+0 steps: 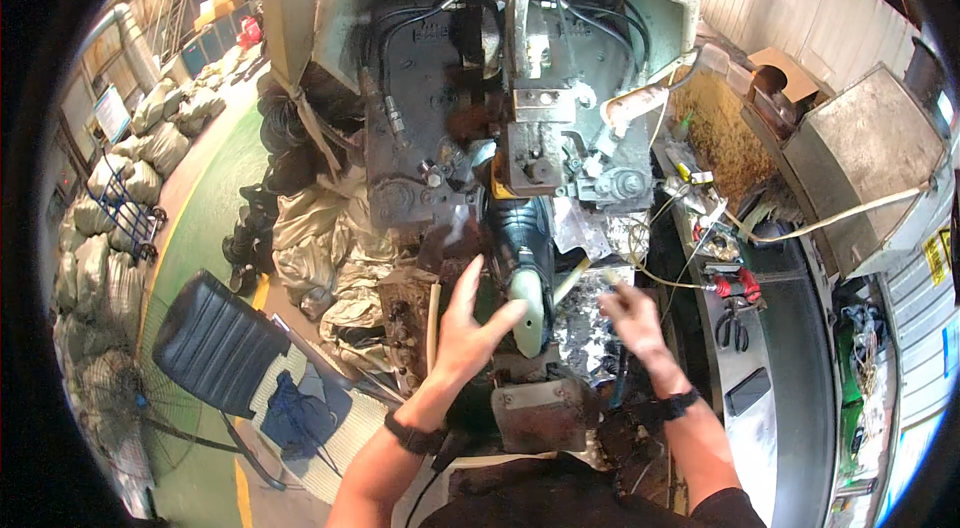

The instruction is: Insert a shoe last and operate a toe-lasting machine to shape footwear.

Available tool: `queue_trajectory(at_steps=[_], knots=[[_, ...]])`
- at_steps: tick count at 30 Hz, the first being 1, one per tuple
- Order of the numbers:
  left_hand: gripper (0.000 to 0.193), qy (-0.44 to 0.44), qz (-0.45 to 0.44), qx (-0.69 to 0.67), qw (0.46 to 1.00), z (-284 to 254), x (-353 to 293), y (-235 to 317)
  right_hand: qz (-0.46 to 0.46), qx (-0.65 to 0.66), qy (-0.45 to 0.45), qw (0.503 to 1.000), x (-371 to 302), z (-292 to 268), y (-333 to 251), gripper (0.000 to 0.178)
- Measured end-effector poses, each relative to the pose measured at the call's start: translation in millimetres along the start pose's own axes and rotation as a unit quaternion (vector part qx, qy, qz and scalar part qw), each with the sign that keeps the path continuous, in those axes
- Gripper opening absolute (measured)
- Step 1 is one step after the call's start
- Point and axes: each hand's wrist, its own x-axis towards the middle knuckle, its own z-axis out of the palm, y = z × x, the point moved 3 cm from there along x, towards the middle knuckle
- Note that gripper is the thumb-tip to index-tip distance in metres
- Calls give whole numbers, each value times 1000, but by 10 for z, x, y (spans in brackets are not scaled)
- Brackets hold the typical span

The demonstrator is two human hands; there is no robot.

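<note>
Hands work at the front of a big grimy machine (500, 128): the left hand (468, 333) is spread open, fingers splayed, thumb tip touching a pale green rounded piece (530, 303) standing upright at the machine's middle, just below its dark ribbed sleeve (522, 228). The right hand (630, 313) is blurred beside crumpled foil (585, 333) — whether its grip is pressed together I cannot tell. That piece looks hard, smooth, probably oily and slippery — best taken around its rounded sides with a full wrap.
</note>
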Motion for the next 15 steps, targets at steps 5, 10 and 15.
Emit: queue_trajectory(at_steps=[5, 10, 15], knots=[[109, 94, 34, 217, 971, 573, 91, 238, -45, -250, -56, 966, -67, 249, -56, 43], [104, 85, 87, 172, 977, 557, 72, 69, -80, -190, -15, 978, -55, 221, -45, 31], [102, 74, 79, 144, 984, 551, 78, 4, -68, -183, 2, 981, -40, 211, -69, 26]])
